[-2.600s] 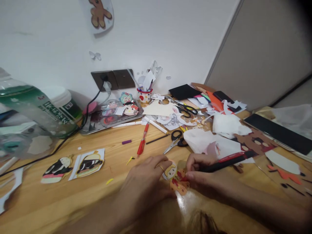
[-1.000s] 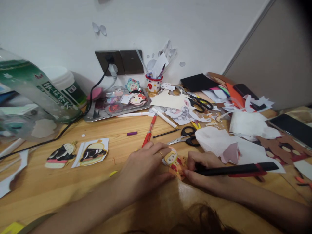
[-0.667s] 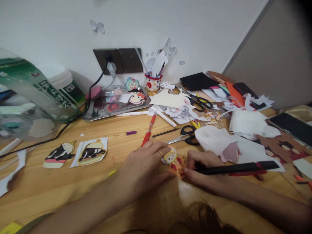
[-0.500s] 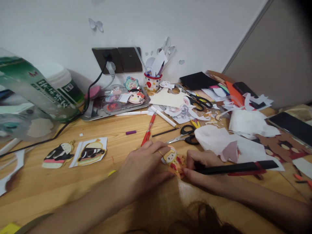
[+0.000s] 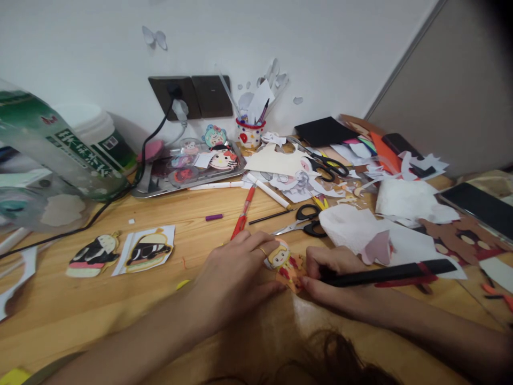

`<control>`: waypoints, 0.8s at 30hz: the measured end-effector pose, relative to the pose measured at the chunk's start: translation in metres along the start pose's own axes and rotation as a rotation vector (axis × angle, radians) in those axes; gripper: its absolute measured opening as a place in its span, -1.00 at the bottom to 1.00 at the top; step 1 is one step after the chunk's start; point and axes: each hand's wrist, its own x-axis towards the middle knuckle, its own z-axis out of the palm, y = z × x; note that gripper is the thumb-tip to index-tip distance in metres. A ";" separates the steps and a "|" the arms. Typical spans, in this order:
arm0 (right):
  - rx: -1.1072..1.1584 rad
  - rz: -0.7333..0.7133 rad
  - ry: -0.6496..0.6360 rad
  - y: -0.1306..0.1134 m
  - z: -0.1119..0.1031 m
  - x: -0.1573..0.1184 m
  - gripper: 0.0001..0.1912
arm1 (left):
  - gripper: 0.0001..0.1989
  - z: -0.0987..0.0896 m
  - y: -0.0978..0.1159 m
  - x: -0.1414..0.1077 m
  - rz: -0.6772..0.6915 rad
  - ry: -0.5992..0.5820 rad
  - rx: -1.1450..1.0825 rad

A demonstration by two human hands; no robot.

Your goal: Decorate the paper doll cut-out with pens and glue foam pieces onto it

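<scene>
White dotted cup (image 5: 250, 136), paper (image 5: 260, 100) inside — right hand (image 5: 335, 270) clamped on black pen (image 5: 388, 274), left hand (image 5: 240, 264) holding figure cutout (image 5: 281, 259).

Behind the wooden tabletop (image 5: 168, 214), a white wall (image 5: 300, 32) bearing dark socket plates (image 5: 160, 88); to the right, a grey panel (image 5: 452, 96); dim light.

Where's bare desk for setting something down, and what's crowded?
Bare wood shows between the two dark-patterned cutouts and the left forearm, and between those cutouts and the metal tray, barring a purple piece and small scraps. Crowded: around the right hand and its black pen, with scissors, tissue and paper scraps beyond.
</scene>
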 end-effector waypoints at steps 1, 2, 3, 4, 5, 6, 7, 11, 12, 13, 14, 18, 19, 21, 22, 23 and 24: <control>-0.003 -0.013 0.029 0.000 0.000 0.000 -0.74 | -0.56 0.000 0.000 0.000 0.003 0.002 -0.002; -0.001 -0.016 0.045 0.000 0.000 0.000 -0.74 | -0.56 0.000 0.000 0.000 0.007 0.008 -0.001; 0.005 -0.007 0.041 -0.001 0.000 0.000 -0.75 | -0.56 0.001 -0.001 0.000 0.007 0.009 0.001; 0.013 0.010 0.023 -0.004 -0.002 0.001 -0.76 | -0.56 0.001 -0.001 0.000 0.007 0.006 0.004; 0.023 0.027 0.000 -0.006 -0.003 0.001 -0.77 | -0.56 0.001 -0.001 0.000 0.007 0.005 0.008; 0.030 0.042 -0.020 -0.009 -0.005 0.001 -0.77 | -0.56 0.001 -0.001 0.001 0.007 0.005 0.012; 0.035 0.055 -0.035 -0.012 -0.006 0.001 -0.77 | -0.56 0.001 -0.001 0.001 0.007 0.004 0.015; 0.051 0.073 -0.029 -0.019 -0.010 0.002 -0.75 | -0.56 0.001 -0.001 0.001 0.008 0.012 0.006; 0.060 0.078 -0.023 -0.019 -0.009 0.002 -0.75 | -0.57 0.001 -0.001 0.001 0.008 0.013 0.002; 0.070 0.081 -0.017 -0.018 -0.009 0.002 -0.75 | -0.57 0.001 -0.001 0.001 0.008 0.014 -0.001; 0.077 0.080 -0.015 -0.018 -0.009 0.002 -0.76 | -0.57 0.002 -0.001 0.001 0.008 0.015 -0.002; 0.062 0.064 -0.024 -0.016 -0.007 0.002 -0.75 | -0.56 0.001 -0.001 0.001 0.009 0.015 0.009; 0.061 0.061 -0.022 -0.016 -0.007 0.002 -0.75 | -0.56 0.001 -0.001 0.001 0.010 0.012 0.013; 0.063 0.066 -0.007 -0.015 -0.007 0.002 -0.75 | -0.56 0.001 -0.001 0.001 0.006 0.009 0.021; 0.066 0.067 -0.003 -0.015 -0.007 0.002 -0.75 | -0.56 0.001 -0.001 0.001 0.003 0.006 0.024; 0.068 0.068 -0.002 -0.015 -0.007 0.002 -0.76 | -0.56 0.002 -0.001 0.001 0.001 0.005 0.024; 0.068 0.071 0.001 -0.014 -0.007 0.002 -0.76 | -0.56 0.002 -0.001 0.001 0.000 0.007 0.024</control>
